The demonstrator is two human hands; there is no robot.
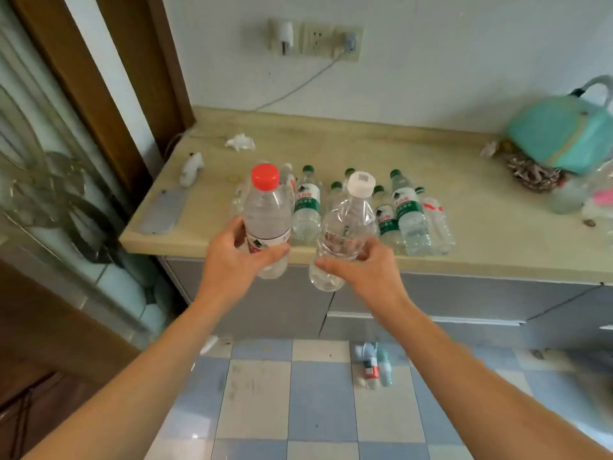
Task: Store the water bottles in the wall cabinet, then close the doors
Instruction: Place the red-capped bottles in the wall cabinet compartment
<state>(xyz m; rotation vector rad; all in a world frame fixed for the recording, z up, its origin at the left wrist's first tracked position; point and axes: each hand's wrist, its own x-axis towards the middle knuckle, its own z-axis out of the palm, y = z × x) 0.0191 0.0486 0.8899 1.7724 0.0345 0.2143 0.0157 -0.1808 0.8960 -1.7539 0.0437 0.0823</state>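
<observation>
Bottles in both grips: left hand (232, 257) clasps the red-capped bottle (267, 220), right hand (360, 265) squeezes the crumpled white-capped bottle (343, 234), off the desk (331, 141) front edge; thin plastic may buckle and slip.

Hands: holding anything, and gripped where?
Left hand grips red-capped clear plastic bottle around lower body; right hand grips white-capped crumpled clear bottle likewise.

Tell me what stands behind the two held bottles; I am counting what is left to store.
Green-capped bottles stand clustered on the counter. The red-capped bottle in the left hand and the white-capped bottle in the right hand cover some, so no exact count.
</observation>
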